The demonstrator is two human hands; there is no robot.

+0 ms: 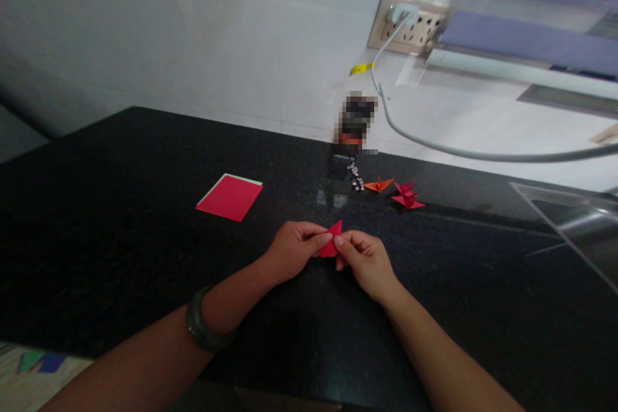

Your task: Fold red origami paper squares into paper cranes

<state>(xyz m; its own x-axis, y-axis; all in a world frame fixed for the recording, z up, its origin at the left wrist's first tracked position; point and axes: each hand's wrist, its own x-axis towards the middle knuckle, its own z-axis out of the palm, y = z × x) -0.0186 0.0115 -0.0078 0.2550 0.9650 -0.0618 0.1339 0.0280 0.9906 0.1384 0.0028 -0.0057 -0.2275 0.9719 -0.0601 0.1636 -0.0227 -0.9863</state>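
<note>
Between my two hands, just above the black countertop, is a small folded piece of red paper with a pointed top. My left hand pinches its left side, thumb on the front. My right hand pinches the right side, its thumb close to the left one. The fingers behind the paper are partly hidden. Beyond my right hand sit an orange paper crane and red paper cranes. To the left lies a stack of square red paper with a pale sheet edge showing.
A phone, blurred out, leans on the tiled wall with a beaded strap before it. A white cable runs from the wall socket toward the right. A sink edge is at the right.
</note>
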